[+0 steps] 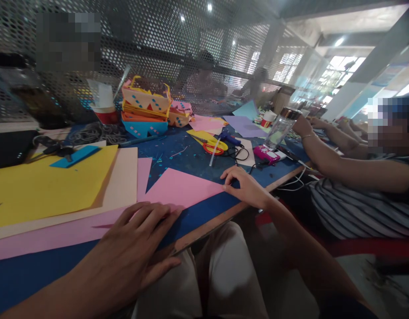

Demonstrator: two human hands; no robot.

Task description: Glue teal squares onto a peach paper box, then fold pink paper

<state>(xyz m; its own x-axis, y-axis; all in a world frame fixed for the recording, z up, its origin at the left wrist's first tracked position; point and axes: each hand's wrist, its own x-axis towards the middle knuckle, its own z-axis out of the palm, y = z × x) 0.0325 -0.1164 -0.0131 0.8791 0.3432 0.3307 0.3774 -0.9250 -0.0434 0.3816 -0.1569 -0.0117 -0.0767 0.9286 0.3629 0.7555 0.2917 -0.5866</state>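
Note:
A pink sheet of paper (181,188) with a pointed right end lies on the blue table near its front edge. My left hand (143,228) rests flat over its lower left edge, fingers stretched out and the thumb apart below. At the sheet's right tip, my right hand (242,184) pinches the corner between thumb and fingers. Left of the pink sheet is a stack of larger sheets, with a yellow sheet (52,186) on top and a lilac sheet (75,230) lowest.
Behind the sheet lie orange-handled scissors (213,146), a blue glue gun (229,138) and cables. Folded paper baskets (146,104) and a paper cup (105,110) stand against the perforated screen (178,57). A co-worker's arm (340,161) reaches in at right, by a glass bottle (280,128).

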